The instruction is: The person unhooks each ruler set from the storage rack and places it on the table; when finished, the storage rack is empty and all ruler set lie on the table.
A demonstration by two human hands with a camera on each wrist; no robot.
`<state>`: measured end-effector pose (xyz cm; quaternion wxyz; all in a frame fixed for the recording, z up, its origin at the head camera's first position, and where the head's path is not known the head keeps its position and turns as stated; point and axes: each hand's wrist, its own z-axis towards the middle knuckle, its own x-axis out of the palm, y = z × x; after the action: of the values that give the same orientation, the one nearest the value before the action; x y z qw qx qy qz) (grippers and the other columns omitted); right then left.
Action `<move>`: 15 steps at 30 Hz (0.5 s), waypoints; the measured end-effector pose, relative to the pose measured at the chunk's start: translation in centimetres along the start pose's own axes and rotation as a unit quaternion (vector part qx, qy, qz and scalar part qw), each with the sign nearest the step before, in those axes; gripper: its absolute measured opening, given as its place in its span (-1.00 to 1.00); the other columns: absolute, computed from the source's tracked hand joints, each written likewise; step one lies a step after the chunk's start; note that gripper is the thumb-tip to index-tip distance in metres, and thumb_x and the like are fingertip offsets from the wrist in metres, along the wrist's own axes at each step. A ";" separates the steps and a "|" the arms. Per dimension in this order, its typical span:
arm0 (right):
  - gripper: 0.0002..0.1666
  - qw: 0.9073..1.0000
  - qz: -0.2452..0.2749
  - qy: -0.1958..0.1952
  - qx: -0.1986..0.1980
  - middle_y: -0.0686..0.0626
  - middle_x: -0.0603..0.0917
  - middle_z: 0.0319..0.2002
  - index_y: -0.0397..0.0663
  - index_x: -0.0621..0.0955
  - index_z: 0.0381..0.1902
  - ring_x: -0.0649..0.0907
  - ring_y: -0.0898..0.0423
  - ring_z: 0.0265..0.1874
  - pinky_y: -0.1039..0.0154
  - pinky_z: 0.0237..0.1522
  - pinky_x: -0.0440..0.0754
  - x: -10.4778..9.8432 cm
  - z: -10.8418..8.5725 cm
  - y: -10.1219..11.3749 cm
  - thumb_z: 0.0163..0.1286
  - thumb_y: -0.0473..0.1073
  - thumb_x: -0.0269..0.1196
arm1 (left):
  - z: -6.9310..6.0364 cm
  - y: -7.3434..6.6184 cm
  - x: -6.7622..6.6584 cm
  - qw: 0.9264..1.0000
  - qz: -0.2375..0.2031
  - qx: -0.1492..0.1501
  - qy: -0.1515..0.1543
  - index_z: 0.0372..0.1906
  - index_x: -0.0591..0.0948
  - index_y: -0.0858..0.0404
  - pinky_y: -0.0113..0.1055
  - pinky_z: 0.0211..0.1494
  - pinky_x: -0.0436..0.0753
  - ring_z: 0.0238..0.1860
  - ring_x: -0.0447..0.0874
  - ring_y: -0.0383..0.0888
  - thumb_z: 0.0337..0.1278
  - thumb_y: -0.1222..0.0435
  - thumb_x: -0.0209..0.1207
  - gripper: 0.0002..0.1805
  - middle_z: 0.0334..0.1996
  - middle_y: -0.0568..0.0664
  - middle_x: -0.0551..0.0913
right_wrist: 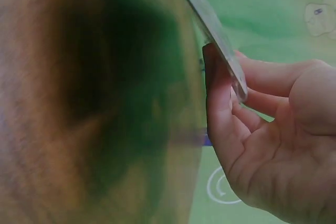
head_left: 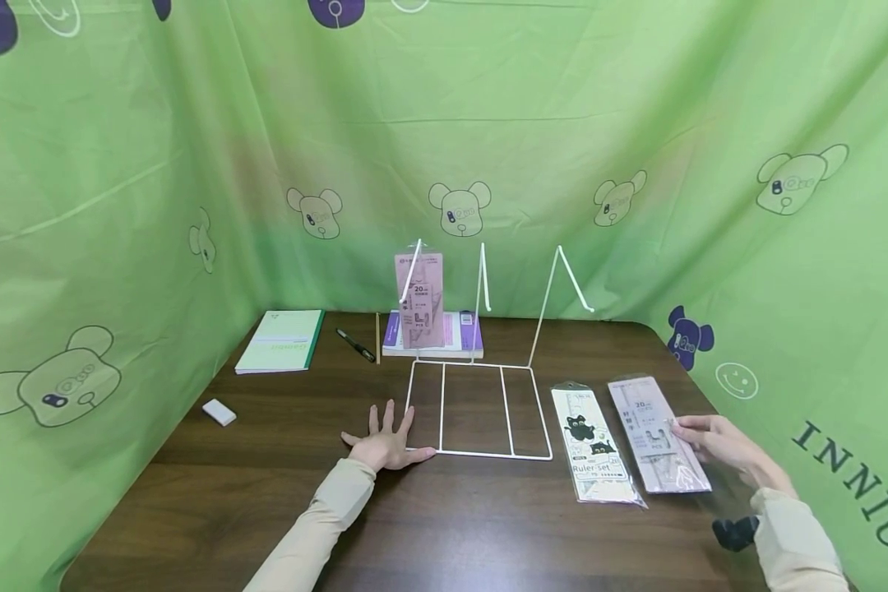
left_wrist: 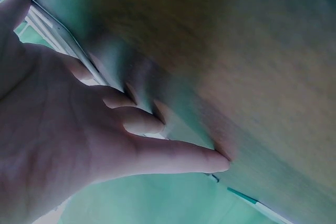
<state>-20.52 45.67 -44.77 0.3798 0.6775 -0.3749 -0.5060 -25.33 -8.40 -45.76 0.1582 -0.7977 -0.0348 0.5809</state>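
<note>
– Pale sleeves [head_left: 795, 538] are being shown nearest the camera; what is being held beyond them?

– One pink packet [head_left: 654, 436] is being pinched at its right edge by the right hand [head_left: 733, 450], thumb on one face and fingers on the other, so it is being held directly to that hand's left

– Is it being supported by the table [head_left: 488, 534] too?

– That is not being shown clearly

– And the left hand [head_left: 385, 448]?

– It is being rested on the table, fingers spread wide, thumb at the front bar of the white rack [head_left: 477, 454]

– What else is being seen?

– Beside the pink packet, rackward, a black-cat ruler packet [head_left: 595, 448]; a second pink packet [head_left: 425, 321] is being held up by the left hook [head_left: 410, 270]
</note>
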 end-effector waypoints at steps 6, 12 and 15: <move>-0.43 1.000 -0.007 -0.004 0.022 -0.03 0.69 -0.30 -0.80 0.20 0.14 0.67 0.14 -0.38 0.21 -0.31 0.66 0.6 -0.2 -0.5 0.46 -0.30 0.04 | -0.1 -0.1 -0.1 1.000 0.002 0.002 -0.002 0.53 0.05 0.03 0.62 0.07 -0.07 0.48 -0.30 0.24 0.07 -0.38 0.01 0.00 0.52 0.15 -0.14; -0.50 0.996 -0.059 -0.054 0.035 -0.03 0.67 -0.37 -0.80 0.28 0.06 0.65 0.16 -0.44 0.26 -0.39 0.64 1.4 0.2 -0.4 0.44 -0.33 0.06 | 0.0 0.0 -0.1 1.000 0.000 0.001 -0.001 0.53 0.04 0.02 0.62 0.07 -0.07 0.48 -0.30 0.25 0.08 -0.37 0.01 0.00 0.52 0.15 -0.15; -0.53 0.992 -0.090 -0.083 0.044 -0.04 0.67 -0.42 -0.76 0.35 0.01 0.64 0.14 -0.48 0.26 -0.43 0.64 1.9 0.3 0.1 0.41 -0.32 0.11 | 0.0 0.0 -0.1 1.000 -0.001 0.001 -0.002 0.53 0.04 0.03 0.61 0.08 -0.07 0.48 -0.30 0.24 0.08 -0.37 0.01 0.00 0.52 0.15 -0.15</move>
<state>-20.45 43.91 -45.53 0.2705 0.6800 -0.3648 -0.5757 -25.32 -8.43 -45.68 0.1594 -0.7963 -0.0358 0.5825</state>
